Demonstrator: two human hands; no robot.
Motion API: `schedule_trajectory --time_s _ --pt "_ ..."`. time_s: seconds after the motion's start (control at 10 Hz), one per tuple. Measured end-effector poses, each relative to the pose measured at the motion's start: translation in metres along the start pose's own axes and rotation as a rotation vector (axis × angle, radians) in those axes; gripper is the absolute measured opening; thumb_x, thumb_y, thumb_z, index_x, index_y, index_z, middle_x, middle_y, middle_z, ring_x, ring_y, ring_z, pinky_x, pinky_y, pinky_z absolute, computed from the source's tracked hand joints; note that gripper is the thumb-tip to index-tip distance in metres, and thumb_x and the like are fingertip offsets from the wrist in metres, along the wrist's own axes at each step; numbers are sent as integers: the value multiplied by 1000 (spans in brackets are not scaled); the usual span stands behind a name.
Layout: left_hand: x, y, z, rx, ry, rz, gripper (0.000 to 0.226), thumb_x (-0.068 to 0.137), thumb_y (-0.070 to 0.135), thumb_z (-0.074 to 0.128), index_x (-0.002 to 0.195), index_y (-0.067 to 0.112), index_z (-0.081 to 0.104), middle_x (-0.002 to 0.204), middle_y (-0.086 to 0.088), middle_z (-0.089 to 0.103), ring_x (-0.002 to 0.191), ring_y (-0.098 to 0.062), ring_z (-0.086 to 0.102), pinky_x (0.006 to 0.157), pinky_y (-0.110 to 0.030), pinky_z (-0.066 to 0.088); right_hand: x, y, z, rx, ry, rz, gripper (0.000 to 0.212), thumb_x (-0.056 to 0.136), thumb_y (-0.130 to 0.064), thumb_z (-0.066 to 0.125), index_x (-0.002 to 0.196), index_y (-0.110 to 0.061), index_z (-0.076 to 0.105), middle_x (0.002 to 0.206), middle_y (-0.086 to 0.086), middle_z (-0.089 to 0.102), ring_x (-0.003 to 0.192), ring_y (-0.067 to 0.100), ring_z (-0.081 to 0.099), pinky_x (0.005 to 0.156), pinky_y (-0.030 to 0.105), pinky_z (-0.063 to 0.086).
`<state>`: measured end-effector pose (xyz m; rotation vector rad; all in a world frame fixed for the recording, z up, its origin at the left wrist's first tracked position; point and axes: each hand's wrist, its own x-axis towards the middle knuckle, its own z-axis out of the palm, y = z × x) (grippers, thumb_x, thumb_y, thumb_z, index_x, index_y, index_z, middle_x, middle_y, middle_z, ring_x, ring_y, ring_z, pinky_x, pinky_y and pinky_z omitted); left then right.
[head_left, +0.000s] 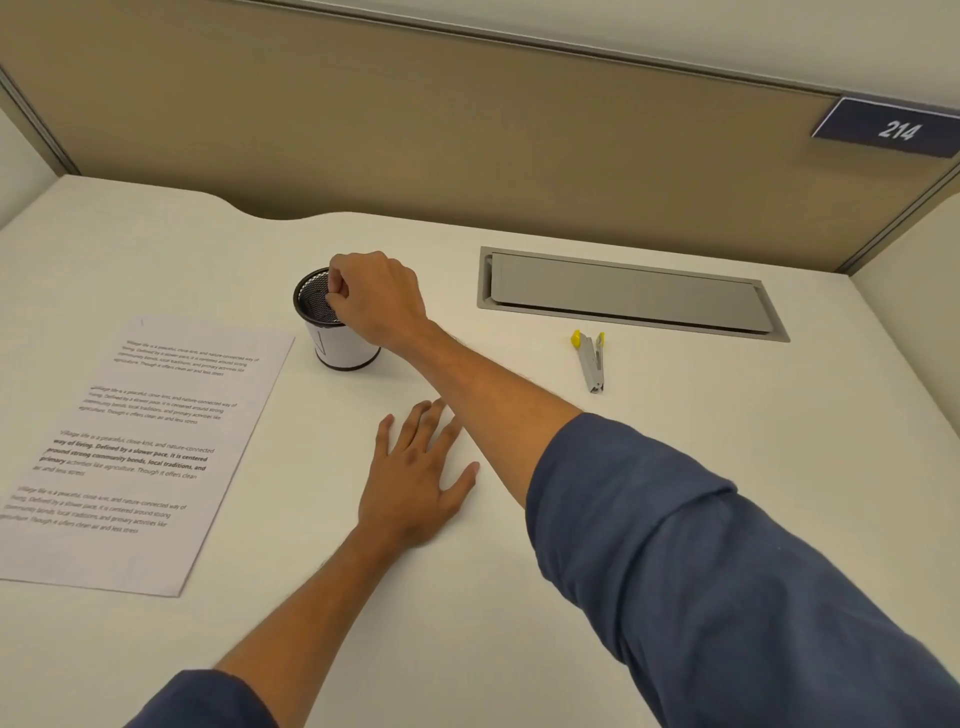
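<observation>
A black mesh pen cup (311, 299) with a white paper band around it stands upright on the white desk (675, 447). My right hand (376, 299) hovers over its mouth with fingers and thumb curled together above the opening; nothing shows between them, and the hand hides the cup's right rim. My left hand (415, 478) lies flat on the desk nearer to me, fingers spread. A printed sheet of paper (135, 452) lies to the left of the cup. A grey stapler with yellow ends (591, 360) lies to the right.
A grey metal cable hatch (628, 293) is set flush into the desk behind the stapler. A tan partition wall (467, 145) runs along the back, with a blue "214" plate (893, 129) at top right.
</observation>
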<state>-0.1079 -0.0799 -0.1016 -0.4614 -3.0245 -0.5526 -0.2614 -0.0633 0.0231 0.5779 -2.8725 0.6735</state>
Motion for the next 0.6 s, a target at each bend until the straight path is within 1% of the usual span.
schedule_trajectory --time_s 0.1,0.2,0.4,0.5,0.6 --pt "-1 0 1 5 7 6 74 91 63 17 154 23 23 161 -4 25 150 -21 15 122 -52 5 -2 0 -2 -13 -12 -17 19 85 -12 56 98 -19 67 96 0 71 87 23 62 67 30 45" --pt "-1 -1 1 6 11 8 73 92 63 19 153 24 25 160 -3 27 150 -21 17 121 -52 6 -6 2 -5 11 13 -35 15 89 -18 57 100 -18 67 98 -2 70 89 21 62 69 30 45" --pt "-1 -1 3 43 6 -1 65 96 61 23 152 30 23 163 2 19 150 -15 11 122 -46 1 -23 15 -16 136 112 -39 17 83 -9 58 97 -16 64 93 -4 69 83 20 63 69 35 51" --pt "-1 -2 2 45 11 3 63 96 61 25 153 33 21 163 5 16 150 -13 8 122 -46 1 -36 27 -27 196 139 -57 9 86 -16 61 93 -16 65 87 -6 69 79 16 62 69 36 53" --pt "-1 0 2 45 21 13 64 95 62 23 153 34 22 163 7 15 150 -12 7 122 -45 1 -42 30 -33 256 118 -68 16 86 -16 61 101 -16 65 93 -5 69 82 16 62 71 33 52"
